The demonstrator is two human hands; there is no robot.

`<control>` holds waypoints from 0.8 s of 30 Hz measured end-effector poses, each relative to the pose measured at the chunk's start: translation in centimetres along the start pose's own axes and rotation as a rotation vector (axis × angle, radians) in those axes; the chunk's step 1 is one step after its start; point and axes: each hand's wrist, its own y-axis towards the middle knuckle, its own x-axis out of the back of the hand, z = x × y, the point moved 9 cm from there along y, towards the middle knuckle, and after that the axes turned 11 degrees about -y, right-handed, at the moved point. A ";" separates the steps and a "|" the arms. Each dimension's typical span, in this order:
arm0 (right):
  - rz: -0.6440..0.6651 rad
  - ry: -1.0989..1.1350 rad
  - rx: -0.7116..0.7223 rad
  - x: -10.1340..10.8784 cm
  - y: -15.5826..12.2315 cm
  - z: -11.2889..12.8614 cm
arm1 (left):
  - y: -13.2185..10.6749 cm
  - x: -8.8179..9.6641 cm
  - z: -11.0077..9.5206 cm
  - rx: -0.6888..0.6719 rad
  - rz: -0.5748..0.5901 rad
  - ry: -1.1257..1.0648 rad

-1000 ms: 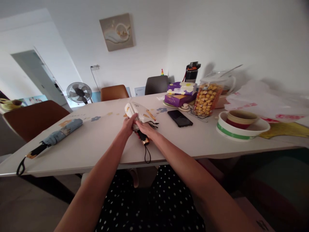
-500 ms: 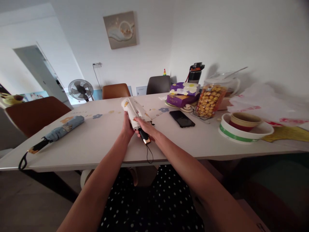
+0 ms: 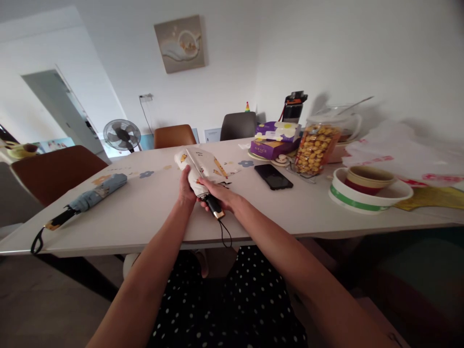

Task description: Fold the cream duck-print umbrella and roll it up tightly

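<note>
Just left of the phone [image 3: 273, 177], a white umbrella [image 3: 197, 166] is being held over the bench [image 3: 145, 222] — canopy [image 3: 206, 162] gathered, black handle [image 3: 215, 207] pointed back towards the near edge, strap loop [image 3: 230, 234] left dangling. The canopy is clamped along its left side by the left grip [image 3: 187, 187]; its lower end and the top of the handle are wrapped by the right grip [image 3: 220, 194]. Whether the bench is touched by the umbrella cannot be told. Orange and yellow figures are printed on the canopy, plus a small dark mark that cannot be read. Far left of the phone, a blue umbrella [image 3: 96, 194] is laid out, furled. Behind the phone, "GRACE" is read on a purple box [image 3: 267, 150], on which a purple-and-white pack [image 3: 277, 131] is stacked. To the phone's right, a clear jar [image 3: 314, 151] is seen filled with golden-brown pieces; farther right, a brown cup [image 3: 366, 187] is nested in a green-banded bowl [image 3: 357, 204]. Farthest right, red lettering is carried by a plastic bag [image 3: 393, 145] — too blurred to be made out.
</note>
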 end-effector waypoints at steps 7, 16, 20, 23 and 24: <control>0.004 -0.018 -0.027 -0.1 0.5 -0.4 | -0.5 0.1 -1.2 -0.056 -0.025 0.066; 0.113 0.067 -0.039 -0.7 -0.8 0.3 | -1.6 -1.8 -1.9 -0.064 0.059 0.090; 0.085 0.082 -0.015 -0.5 -0.3 0.1 | -1.3 -1.7 -1.9 -0.068 0.065 0.064; 0.014 0.119 0.011 -0.1 0.4 -0.2 | -0.5 -0.7 -1.0 -0.006 0.015 0.092; -0.012 0.135 0.006 0.2 0.6 -0.4 | -0.1 0.1 -0.6 0.012 -0.032 0.112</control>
